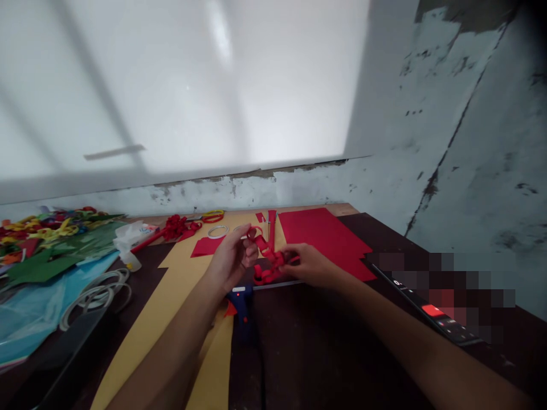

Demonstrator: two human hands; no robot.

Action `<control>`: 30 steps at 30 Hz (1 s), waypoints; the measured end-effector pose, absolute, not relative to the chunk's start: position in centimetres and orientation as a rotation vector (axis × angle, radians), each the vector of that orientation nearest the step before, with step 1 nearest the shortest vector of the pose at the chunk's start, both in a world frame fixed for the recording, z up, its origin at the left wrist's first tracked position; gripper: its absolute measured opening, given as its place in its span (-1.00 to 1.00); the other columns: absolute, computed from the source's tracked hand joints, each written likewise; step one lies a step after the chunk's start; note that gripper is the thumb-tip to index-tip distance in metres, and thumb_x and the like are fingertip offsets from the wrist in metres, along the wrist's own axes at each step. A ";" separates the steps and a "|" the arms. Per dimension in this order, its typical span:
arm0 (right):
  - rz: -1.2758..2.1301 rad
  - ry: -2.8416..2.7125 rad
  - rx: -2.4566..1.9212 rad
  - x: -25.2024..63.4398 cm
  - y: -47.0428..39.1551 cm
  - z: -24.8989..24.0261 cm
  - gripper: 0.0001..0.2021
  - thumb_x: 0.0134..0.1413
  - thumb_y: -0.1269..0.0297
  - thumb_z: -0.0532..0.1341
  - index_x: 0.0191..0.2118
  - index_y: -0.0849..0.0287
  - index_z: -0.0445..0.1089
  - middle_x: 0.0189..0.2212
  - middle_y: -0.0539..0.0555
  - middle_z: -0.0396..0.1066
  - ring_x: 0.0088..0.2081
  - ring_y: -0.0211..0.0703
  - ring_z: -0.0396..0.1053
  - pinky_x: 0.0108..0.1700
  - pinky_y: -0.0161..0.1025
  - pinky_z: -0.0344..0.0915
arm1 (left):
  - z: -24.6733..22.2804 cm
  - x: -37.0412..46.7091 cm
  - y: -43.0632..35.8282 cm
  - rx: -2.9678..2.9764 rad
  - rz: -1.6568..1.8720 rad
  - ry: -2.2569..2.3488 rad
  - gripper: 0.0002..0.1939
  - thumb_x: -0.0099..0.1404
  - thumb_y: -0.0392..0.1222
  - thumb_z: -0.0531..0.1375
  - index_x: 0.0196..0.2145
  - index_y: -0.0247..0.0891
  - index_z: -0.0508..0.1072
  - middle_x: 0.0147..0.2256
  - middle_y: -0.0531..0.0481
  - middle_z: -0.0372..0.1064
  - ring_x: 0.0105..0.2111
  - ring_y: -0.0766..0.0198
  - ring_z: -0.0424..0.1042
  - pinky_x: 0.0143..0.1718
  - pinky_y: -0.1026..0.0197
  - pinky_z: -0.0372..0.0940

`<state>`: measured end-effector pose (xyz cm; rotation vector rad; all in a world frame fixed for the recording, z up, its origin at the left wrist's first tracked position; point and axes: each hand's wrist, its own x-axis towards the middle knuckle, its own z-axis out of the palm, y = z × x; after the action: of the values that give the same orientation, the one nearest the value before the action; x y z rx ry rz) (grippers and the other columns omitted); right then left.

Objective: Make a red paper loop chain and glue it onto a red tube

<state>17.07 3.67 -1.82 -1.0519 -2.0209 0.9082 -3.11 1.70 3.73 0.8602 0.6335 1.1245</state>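
Between my hands hangs a curled red paper strip (269, 257) with several loops. My left hand (235, 253) pinches its upper left end between thumb and fingers. At its right side, the fingers of my right hand (305, 263) are closed on another curl. Just below my left hand lies a dark blue glue gun (243, 310) with a small red light lit and a cord running toward me. Red paper sheets (322, 233) lie behind my right hand, and smaller red paper pieces (205, 246) are left of my left hand.
Yellow paper (145, 324) covers part of the dark table (307, 353). Yellow-handled scissors (212, 216), a red paper flower (175, 226) and a white ring (217, 231) lie toward the back. Colourful paper scraps (51, 228) and a coiled cable (96, 290) are left; a phone (427, 307) is right.
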 end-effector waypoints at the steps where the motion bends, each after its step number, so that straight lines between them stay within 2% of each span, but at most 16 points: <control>1: 0.945 -1.958 -1.025 17.4 3.9 -1.5 -0.87 -0.03 0.39 0.27 -0.29 0.21 0.47 -0.33 0.05 0.50 -0.27 -0.17 0.43 -0.22 -0.28 0.30 | 3.8 -3.0 1.7 0.863 1.137 0.641 -0.77 0.23 -0.11 0.26 -0.41 -0.29 0.32 -0.67 0.18 0.07 -0.71 0.48 0.07 -0.72 0.45 -0.01; 5: 1.033 -1.655 -0.835 18.9 4.2 0.3 -0.84 0.05 0.30 0.26 -0.21 0.15 0.45 -0.23 0.08 0.51 -0.16 -0.12 0.46 -0.09 -0.22 0.34 | 3.9 -2.8 1.6 0.904 1.137 0.653 -0.78 0.24 -0.12 0.24 -0.40 -0.26 0.28 -0.66 0.16 0.15 -0.71 0.46 0.13 -0.72 0.44 0.04; 8: 1.003 -1.537 -0.794 19.9 4.0 1.5 -0.73 0.17 0.15 0.20 -0.05 0.10 0.40 -0.29 0.07 0.50 -0.25 -0.14 0.46 -0.27 -0.25 0.35 | 3.7 -3.0 1.7 0.985 1.068 0.709 -0.82 0.29 -0.09 0.18 -0.33 -0.24 0.29 -0.60 0.07 0.32 -0.72 0.43 0.21 -0.72 0.42 0.09; 11: 0.691 -1.700 -0.969 20.7 3.9 2.0 -0.63 0.21 0.10 0.17 0.08 0.11 0.39 -0.45 0.02 0.44 -0.46 -0.22 0.35 -0.44 -0.29 0.22 | 3.4 -3.2 2.0 1.069 0.974 0.880 -0.81 0.31 -0.04 0.15 -0.25 -0.21 0.30 -0.60 0.02 0.40 -0.75 0.36 0.27 -0.75 0.40 0.10; 13: 0.426 -1.870 -1.100 21.2 4.1 1.9 -0.64 0.17 0.12 0.21 0.05 0.11 0.44 -0.48 0.00 0.43 -0.49 -0.25 0.30 -0.44 -0.28 0.17 | 3.0 -3.4 2.3 1.125 0.938 0.989 -0.80 0.30 -0.03 0.15 -0.28 -0.21 0.31 -0.70 0.06 0.33 -0.80 0.36 0.21 -0.78 0.40 0.03; 15: 0.314 -2.038 -1.192 21.9 4.5 1.5 -0.67 0.12 0.14 0.24 -0.03 0.13 0.50 -0.48 0.01 0.45 -0.47 -0.24 0.32 -0.42 -0.28 0.17 | 2.5 -3.7 2.8 1.169 0.944 1.051 -0.79 0.28 -0.03 0.16 -0.35 -0.22 0.31 -0.74 0.09 0.28 -0.81 0.38 0.17 -0.79 0.42 0.00; 18: 0.400 -2.195 -1.285 23.1 5.2 0.8 -0.70 0.01 0.27 0.28 -0.09 0.16 0.53 -0.46 0.01 0.48 -0.44 -0.22 0.37 -0.39 -0.29 0.21 | 1.9 -4.1 3.6 1.168 0.946 1.097 -0.79 0.25 -0.04 0.18 -0.39 -0.24 0.32 -0.69 0.04 0.35 -0.76 0.38 0.23 -0.75 0.41 0.05; 23: 0.617 -2.228 -1.429 25.1 6.1 0.2 -0.50 -0.26 0.59 0.19 -0.11 0.15 0.54 -0.32 0.06 0.55 -0.34 -0.18 0.44 -0.35 -0.32 0.26 | 1.7 -4.6 4.3 1.107 0.975 1.149 -0.77 0.22 -0.02 0.18 -0.40 -0.24 0.31 -0.66 0.05 0.32 -0.71 0.38 0.28 -0.70 0.41 0.09; 26: 0.606 -2.202 -1.539 26.0 6.4 0.2 -0.50 -0.31 0.61 0.18 -0.16 0.14 0.57 -0.35 0.06 0.55 -0.36 -0.16 0.44 -0.38 -0.32 0.25 | 1.9 -4.6 4.2 1.132 0.987 1.168 -0.75 0.20 -0.01 0.21 -0.38 -0.23 0.30 -0.65 0.07 0.31 -0.70 0.38 0.28 -0.70 0.41 0.09; 30: 0.569 -2.215 -1.603 27.2 6.8 0.1 -0.72 -0.24 0.54 0.22 -0.33 0.16 0.56 -0.49 0.03 0.49 -0.45 -0.18 0.40 -0.44 -0.33 0.19 | 1.9 -4.6 4.1 1.152 0.977 1.186 -0.72 0.18 0.02 0.25 -0.35 -0.23 0.31 -0.61 0.08 0.33 -0.70 0.39 0.29 -0.70 0.42 0.10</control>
<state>27.20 6.82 0.13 -1.6034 -2.2152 0.5689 -4.59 4.15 1.86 1.1523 1.1859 0.9769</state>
